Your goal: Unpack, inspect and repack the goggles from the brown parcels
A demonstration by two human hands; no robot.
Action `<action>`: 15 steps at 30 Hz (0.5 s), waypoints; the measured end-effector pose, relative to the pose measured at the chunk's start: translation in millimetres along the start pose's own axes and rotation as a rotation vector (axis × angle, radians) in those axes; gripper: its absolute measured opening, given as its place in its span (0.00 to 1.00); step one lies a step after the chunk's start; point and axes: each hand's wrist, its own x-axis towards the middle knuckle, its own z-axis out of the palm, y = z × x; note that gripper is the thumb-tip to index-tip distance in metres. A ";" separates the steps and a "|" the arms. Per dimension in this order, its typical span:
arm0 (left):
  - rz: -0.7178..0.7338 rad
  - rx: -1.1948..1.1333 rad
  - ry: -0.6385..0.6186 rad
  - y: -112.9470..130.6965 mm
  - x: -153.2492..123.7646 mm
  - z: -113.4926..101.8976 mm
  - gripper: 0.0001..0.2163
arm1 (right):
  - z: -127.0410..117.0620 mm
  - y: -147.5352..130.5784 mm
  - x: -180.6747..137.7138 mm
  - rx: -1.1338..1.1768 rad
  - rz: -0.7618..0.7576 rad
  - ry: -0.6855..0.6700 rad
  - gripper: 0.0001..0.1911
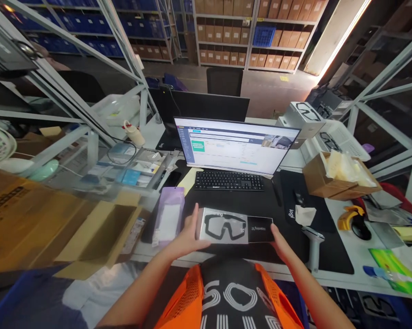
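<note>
A white eyewear box [224, 228], printed with black-framed shield glasses, is in front of me above the black desk mat. From its right end sticks out a black inner box [259, 230] with small white lettering. My left hand [189, 235] grips the box's left end, thumb along the lower edge. The right hand [277, 238] closes on the far right end of the black inner box; some of its fingers are hidden. Just left of the box lies a purple-and-white bubble pouch [169, 214]. A black keyboard [229, 181] lies beyond.
A lit monitor [233, 148] stands behind the keyboard. To the right are a barcode scanner [313, 244], a mouse [298, 197], a tape dispenser [355, 222] and a carton of packets [339, 178]. An opened cardboard box [99, 237] stands at the left. Metal frame bars flank the desk.
</note>
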 end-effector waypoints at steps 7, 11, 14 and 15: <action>0.078 -0.162 -0.189 55.3 -44.8 -4.7 0.62 | 22.8 2.2 -3.5 0.163 0.110 -0.031 0.51; 0.192 -0.043 -0.010 92.8 -59.1 -0.3 0.53 | 53.4 1.0 -3.0 0.213 0.059 -0.113 0.51; 0.304 0.097 0.103 111.2 -52.4 0.4 0.52 | 81.7 -2.2 -0.6 0.197 0.025 -0.182 0.51; 0.300 0.097 0.099 113.9 -48.1 0.9 0.51 | 89.4 -4.0 0.4 0.184 0.008 -0.197 0.50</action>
